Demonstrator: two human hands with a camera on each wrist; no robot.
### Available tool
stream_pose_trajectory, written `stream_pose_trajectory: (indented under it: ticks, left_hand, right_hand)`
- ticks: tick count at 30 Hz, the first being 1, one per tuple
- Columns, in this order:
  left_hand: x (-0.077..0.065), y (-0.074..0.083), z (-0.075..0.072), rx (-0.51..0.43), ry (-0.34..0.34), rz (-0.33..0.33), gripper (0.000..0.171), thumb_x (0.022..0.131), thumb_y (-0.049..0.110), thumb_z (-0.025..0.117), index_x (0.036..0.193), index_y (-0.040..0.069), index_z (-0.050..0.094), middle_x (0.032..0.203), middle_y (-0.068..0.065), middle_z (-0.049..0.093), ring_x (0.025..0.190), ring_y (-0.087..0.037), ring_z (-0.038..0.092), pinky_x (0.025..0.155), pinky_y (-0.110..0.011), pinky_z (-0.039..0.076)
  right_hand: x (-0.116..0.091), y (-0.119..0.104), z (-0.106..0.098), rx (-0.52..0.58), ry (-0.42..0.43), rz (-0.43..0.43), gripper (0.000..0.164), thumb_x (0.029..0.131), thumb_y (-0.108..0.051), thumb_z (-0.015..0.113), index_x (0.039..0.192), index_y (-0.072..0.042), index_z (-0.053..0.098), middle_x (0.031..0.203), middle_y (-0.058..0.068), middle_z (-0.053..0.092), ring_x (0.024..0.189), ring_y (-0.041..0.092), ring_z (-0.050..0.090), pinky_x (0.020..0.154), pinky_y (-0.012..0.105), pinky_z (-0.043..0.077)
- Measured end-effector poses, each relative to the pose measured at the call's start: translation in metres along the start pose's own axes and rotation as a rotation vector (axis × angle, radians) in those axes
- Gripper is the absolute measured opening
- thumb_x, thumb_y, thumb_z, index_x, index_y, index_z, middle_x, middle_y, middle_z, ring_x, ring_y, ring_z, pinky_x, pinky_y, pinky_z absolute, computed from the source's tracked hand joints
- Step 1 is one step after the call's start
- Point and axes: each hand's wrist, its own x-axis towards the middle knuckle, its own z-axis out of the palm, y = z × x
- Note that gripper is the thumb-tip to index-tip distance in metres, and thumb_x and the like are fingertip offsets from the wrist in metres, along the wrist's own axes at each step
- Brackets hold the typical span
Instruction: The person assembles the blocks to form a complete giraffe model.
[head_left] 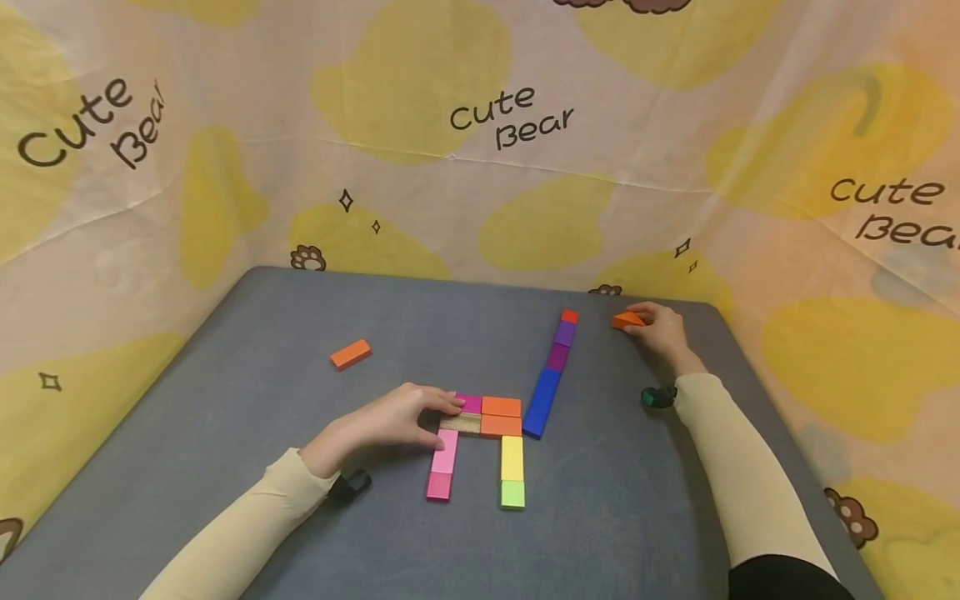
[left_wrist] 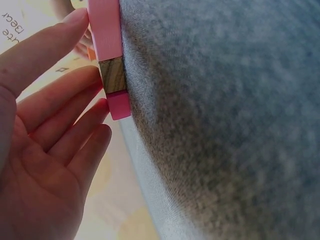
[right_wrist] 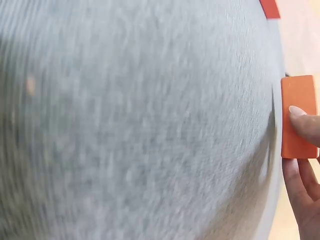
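Observation:
My right hand (head_left: 663,335) pinches an orange block (head_left: 627,320) at the far right of the table; the right wrist view shows the thumb on the broad face of this orange block (right_wrist: 299,95). Fairly straight, the fingers of my left hand (head_left: 382,423) touch the left side of a flat block layout. There, a magenta block (head_left: 470,404) lies above a bare wood block (head_left: 461,423), beside two orange blocks (head_left: 501,407). Below extend a light pink block (head_left: 446,457) over a darker pink one (head_left: 439,487), and a yellow block (head_left: 512,458) over a green one (head_left: 513,494).
A slanting row with a long blue block (head_left: 542,403), two purple blocks (head_left: 565,334) and a red block (head_left: 570,316) runs up from the layout's right corner. Another orange block (head_left: 351,354) lies at the left on the grey table (head_left: 285,317). Printed cloth (head_left: 420,192) surrounds the table.

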Motion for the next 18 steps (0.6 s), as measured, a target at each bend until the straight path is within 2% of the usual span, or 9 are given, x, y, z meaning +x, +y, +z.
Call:
stream_pose_trajectory:
  ticks: [10, 18]
  left_hand:
    - [0.0, 0.001, -0.002, -0.012, -0.004, -0.005, 0.051, 0.079, 0.028, 0.077, 0.126, 0.016, 0.063, 0.132, 0.002, 0.059, 0.129, -0.015, 0.049, 0.103, -0.041, 0.042]
    - [0.0, 0.001, -0.002, -0.002, -0.006, 0.005, 0.05, 0.079, 0.029, 0.077, 0.125, 0.015, 0.064, 0.132, 0.004, 0.059, 0.13, -0.014, 0.048, 0.103, -0.039, 0.042]
  right_hand:
    - [0.004, -0.02, 0.008, 0.023, -0.034, -0.07, 0.043, 0.088, -0.015, 0.067, 0.129, -0.004, 0.057, 0.124, 0.025, 0.06, 0.115, 0.04, 0.055, 0.094, 0.052, 0.045]
    - [0.007, -0.023, 0.013, 0.011, -0.065, -0.077, 0.043, 0.088, -0.016, 0.067, 0.128, -0.006, 0.058, 0.125, 0.023, 0.06, 0.113, 0.038, 0.057, 0.093, 0.05, 0.046]
